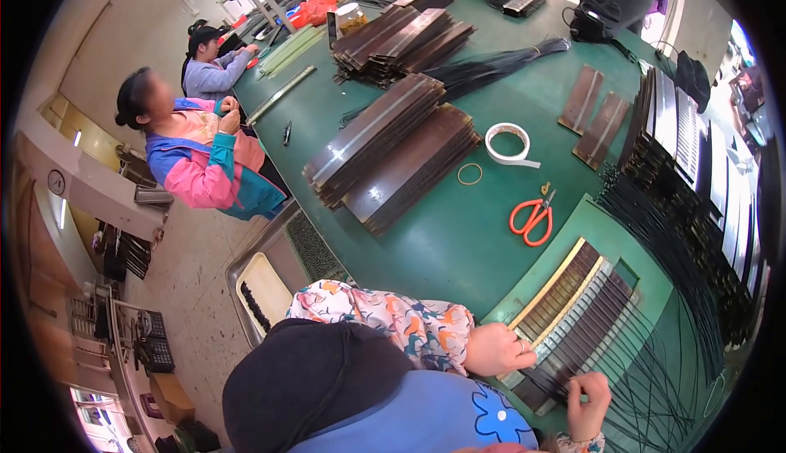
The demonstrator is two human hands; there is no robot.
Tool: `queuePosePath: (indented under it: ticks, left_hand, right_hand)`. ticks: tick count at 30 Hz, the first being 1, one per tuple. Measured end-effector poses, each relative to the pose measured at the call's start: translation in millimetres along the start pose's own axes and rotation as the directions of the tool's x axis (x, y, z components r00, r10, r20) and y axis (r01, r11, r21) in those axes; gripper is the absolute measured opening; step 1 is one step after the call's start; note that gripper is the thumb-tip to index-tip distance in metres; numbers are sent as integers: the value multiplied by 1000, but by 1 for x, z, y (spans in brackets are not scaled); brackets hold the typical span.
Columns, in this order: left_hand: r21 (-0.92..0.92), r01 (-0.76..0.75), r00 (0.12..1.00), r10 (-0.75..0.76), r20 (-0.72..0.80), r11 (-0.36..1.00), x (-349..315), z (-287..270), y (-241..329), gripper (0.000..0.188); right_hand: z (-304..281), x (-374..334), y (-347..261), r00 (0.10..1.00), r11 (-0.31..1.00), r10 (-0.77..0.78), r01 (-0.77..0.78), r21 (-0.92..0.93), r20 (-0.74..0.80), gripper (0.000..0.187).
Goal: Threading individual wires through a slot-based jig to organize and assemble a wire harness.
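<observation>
The left hand (pixel 498 349) lies at the near left edge of the slotted frame (pixel 565 314), with its fingers bent and close together; I cannot tell whether they grip the frame or only press it. The right hand (pixel 589 404) is curled narrow, beside the near end of the frame, and I cannot tell whether a thin wire is between its fingertips. The frame rests aslant on a green board (pixel 585 224), upon the table (pixel 458 248). Many black wires (pixel 655 371) spread from its right side, crowding this part of the table.

Beyond the board lie scissors (pixel 532 222) with orange handles, then a rubber band (pixel 469 184) and a roll of white tape (pixel 509 159). Farther left, a stack of brown plates (pixel 409 166) occupies much space. On the right, a tall pile of plates (pixel 667 126) stands behind the wires. A dark cap (pixel 319 383) blocks the lower left view.
</observation>
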State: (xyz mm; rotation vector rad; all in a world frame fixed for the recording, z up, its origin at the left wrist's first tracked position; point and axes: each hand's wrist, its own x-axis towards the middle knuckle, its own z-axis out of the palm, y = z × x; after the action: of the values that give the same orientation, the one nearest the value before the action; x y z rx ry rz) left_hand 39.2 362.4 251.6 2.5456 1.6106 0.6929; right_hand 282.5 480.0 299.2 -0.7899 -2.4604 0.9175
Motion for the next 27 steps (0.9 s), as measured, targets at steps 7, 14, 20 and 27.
queuePosePath:
  ticks: [7,14,20,27]
  left_hand:
    - [-117,-4,998,10,55,993,6,-12,-6,14]
    - [-58,11,1000,-10,13,998,1,-9,-19,27]
    - [-34,33,999,-33,28,999,2,-4,-11,27]
    - [-38,32,998,-30,52,999,3,-3,-8,31]
  right_hand:
    - [7,10,-3,943,932,332,-321,165,-39,4]
    - [25,21,-1,916,903,399,-398,159,26,5]
    - [24,12,6,924,919,375,-381,97,75,6]
    - [24,10,9,920,918,382,-389,79,93,6]
